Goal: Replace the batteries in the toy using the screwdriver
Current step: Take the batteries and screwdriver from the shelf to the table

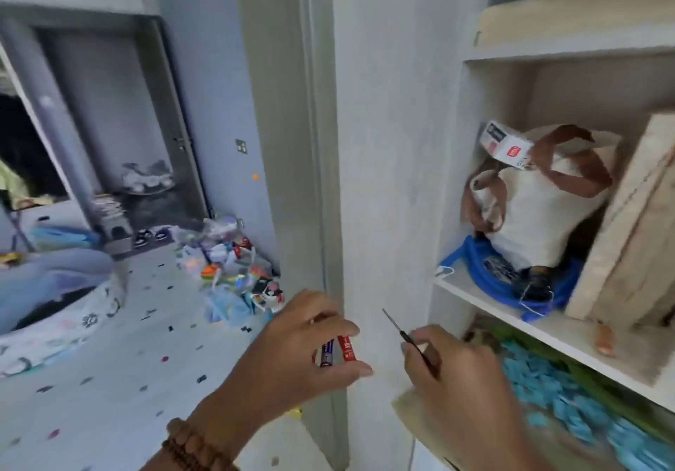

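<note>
Head view: two batteries point(338, 350), one red, one dark, are held in the grip of the left hand point(292, 353); one screwdriver point(410, 341) is pinched by the right hand point(456, 390); one cream bag point(529, 214) is shelved far right.

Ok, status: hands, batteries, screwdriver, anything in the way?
Left hand pinches two batteries. Right hand holds the small screwdriver, tip up. Nothing else held. Shelf close beside right hand.

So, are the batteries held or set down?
Held: the left hand pinches two batteries between fingers and thumb; the right hand holds the screwdriver.
</note>
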`<action>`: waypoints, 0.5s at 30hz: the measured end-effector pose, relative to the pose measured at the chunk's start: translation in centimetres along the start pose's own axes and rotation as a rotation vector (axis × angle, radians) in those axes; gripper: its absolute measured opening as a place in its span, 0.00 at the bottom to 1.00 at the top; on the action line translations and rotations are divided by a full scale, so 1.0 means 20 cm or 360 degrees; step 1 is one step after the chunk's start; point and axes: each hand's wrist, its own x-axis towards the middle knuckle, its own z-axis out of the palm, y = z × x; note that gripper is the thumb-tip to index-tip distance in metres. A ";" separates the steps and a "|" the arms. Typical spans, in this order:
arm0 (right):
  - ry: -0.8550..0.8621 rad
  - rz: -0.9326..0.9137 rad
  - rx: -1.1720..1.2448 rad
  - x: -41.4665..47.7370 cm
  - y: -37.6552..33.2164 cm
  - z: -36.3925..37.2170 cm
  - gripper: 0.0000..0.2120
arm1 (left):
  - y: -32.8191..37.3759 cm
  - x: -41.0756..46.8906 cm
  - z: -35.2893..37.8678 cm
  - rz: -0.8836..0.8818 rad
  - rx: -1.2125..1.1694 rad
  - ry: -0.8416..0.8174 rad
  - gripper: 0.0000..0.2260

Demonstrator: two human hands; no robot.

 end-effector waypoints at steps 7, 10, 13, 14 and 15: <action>-0.0176 -0.0212 0.0167 0.24 -0.72 0.59 0.04 | -0.68 -0.36 -0.54 -0.0291 0.0257 0.0071 0.22; -0.0219 -0.0290 0.0213 0.33 -0.99 0.82 0.03 | -0.92 -0.49 -0.75 -0.0420 0.0312 0.0116 0.19; -0.0288 -0.0361 0.0267 0.42 -1.22 1.03 0.04 | -1.14 -0.61 -0.91 -0.0538 0.0348 0.0144 0.18; -0.0322 -0.0397 0.0280 0.46 -1.30 1.10 0.04 | -1.22 -0.64 -0.95 -0.0574 0.0369 0.0162 0.19; -0.0345 -0.0440 0.0291 0.50 -1.37 1.17 0.04 | -1.30 -0.68 -0.98 -0.0610 0.0393 0.0180 0.19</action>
